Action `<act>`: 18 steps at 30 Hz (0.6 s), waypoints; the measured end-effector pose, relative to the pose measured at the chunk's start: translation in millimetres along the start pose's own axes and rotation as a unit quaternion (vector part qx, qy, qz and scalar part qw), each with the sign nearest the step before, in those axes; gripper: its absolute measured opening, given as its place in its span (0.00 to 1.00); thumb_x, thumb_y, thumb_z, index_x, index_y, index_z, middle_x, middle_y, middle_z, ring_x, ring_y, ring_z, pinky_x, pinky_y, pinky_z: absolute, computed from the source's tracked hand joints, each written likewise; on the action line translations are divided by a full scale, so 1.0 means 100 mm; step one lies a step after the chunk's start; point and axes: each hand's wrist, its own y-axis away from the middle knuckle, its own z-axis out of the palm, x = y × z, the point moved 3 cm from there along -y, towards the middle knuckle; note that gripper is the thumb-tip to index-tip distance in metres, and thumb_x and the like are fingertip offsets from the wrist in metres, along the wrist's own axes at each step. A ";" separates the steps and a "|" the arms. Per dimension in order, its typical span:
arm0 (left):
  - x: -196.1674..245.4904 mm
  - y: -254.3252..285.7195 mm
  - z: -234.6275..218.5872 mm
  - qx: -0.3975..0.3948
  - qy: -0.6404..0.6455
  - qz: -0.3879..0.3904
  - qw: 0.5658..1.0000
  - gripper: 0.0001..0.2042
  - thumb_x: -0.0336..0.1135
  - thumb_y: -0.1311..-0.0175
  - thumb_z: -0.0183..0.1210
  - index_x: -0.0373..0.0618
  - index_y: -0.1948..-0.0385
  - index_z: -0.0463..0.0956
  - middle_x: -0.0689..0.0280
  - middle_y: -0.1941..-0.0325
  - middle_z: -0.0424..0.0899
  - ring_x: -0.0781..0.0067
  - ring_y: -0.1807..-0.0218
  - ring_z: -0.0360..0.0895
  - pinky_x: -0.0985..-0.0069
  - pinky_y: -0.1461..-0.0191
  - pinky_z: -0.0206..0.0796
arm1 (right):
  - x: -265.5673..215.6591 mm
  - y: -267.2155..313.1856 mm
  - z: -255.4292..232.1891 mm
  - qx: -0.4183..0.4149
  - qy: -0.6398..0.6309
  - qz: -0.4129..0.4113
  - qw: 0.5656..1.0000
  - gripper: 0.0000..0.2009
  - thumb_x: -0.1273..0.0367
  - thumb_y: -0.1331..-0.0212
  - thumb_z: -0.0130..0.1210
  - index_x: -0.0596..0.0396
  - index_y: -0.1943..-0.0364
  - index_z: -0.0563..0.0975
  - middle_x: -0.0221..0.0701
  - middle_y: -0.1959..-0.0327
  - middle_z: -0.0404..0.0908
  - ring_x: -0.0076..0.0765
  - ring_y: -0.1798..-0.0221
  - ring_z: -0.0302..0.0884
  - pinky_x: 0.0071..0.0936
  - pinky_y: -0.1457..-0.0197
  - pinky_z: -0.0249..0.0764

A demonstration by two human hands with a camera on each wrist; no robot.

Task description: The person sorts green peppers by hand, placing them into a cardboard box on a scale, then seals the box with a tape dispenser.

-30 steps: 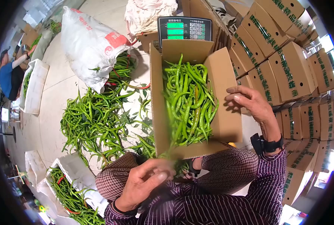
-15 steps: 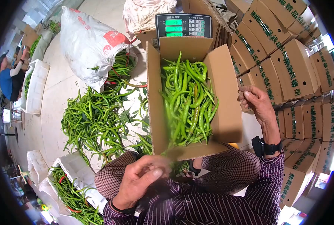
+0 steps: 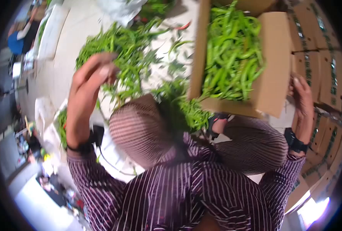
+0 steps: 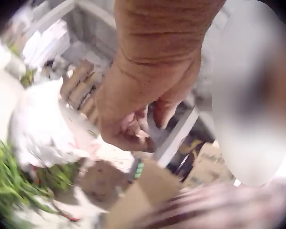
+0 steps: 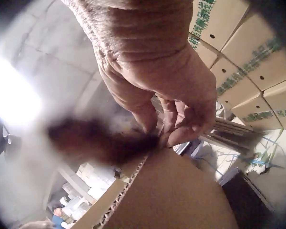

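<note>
My left hand (image 3: 92,77) hovers at the left, overlapping a heap of long green chili peppers (image 3: 128,42) in the head view. Its fingers are loosely bent, with nothing visible between them in the left wrist view. An open cardboard box (image 3: 272,65) stands in front of me, with green chili peppers (image 3: 232,54) lying inside. My right hand (image 3: 303,96) is just outside the box's right side, fingers relaxed. In the right wrist view its fingertips are right at the corrugated edge of the cardboard (image 5: 128,183).
Stacked cartons (image 3: 324,73) with green print line the right side. A white sack (image 3: 121,9) lies beyond the heap, near a red pepper (image 3: 184,26). White bins (image 3: 53,30) stand at the left, where another person (image 3: 19,40) works. A lit scale display (image 4: 139,170) shows behind the box.
My left hand has moved left and forward, from the box's near edge to over the pepper heap. The head view has tilted down. My right hand stays beside the box.
</note>
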 end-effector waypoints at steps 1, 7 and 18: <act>-0.21 -0.06 -0.11 0.013 -0.039 -0.035 0.999 0.20 0.38 0.36 0.55 0.34 0.47 0.72 0.60 0.60 0.80 0.73 0.57 0.75 0.75 0.55 0.68 | 0.09 -0.04 -0.05 -0.004 -0.009 0.018 1.000 0.18 0.66 0.35 0.54 0.62 0.45 0.73 0.23 0.63 0.78 0.14 0.67 0.72 0.12 0.64 0.68; -2.51 -0.18 0.06 -0.035 -0.082 -0.148 0.985 0.23 0.37 0.36 0.56 0.38 0.40 0.67 0.57 0.49 0.81 0.68 0.51 0.78 0.72 0.47 0.70 | 0.98 -0.08 -0.55 0.058 0.025 0.109 0.992 0.19 0.63 0.34 0.53 0.62 0.45 0.73 0.24 0.63 0.79 0.18 0.67 0.72 0.17 0.63 0.68; -3.92 -0.45 1.53 -0.063 -0.311 -0.007 0.948 0.34 0.49 0.45 0.63 0.50 0.36 0.62 0.48 0.38 0.61 0.45 0.40 0.63 0.58 0.34 0.57 | 0.77 0.32 0.65 0.039 0.210 0.225 0.951 0.17 0.62 0.34 0.54 0.61 0.49 0.74 0.27 0.64 0.79 0.20 0.68 0.73 0.19 0.61 0.69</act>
